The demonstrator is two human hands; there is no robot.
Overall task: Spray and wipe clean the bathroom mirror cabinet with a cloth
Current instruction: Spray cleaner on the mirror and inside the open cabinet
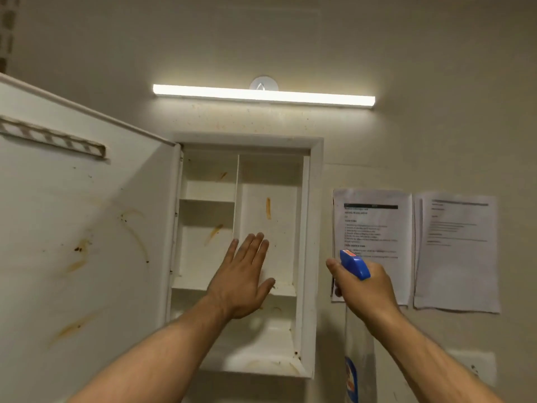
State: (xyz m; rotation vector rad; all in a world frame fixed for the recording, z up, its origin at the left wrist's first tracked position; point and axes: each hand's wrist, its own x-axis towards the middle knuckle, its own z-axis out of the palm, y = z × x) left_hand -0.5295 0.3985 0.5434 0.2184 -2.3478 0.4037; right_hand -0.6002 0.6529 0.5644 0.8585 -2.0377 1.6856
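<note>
The white wall cabinet (312, 228) stands open, its shelves bare and streaked with orange-brown stains. Its door (81, 228) is swung out to the left, the inner face smeared with the same stains. My left hand (244, 277) is raised flat in front of the lower shelves, fingers together and pointing up, holding nothing. My right hand (363, 289) grips a spray bottle (356, 264) with a blue trigger head, held just right of the cabinet frame with the nozzle facing left. The bottle's clear body hangs below my hand. No cloth is in view.
A lit light bar (261, 96) is mounted on the wall above the cabinet. Two printed sheets (374, 222) (459, 251) are stuck to the wall at the right. A white wall plate (473, 367) sits at lower right.
</note>
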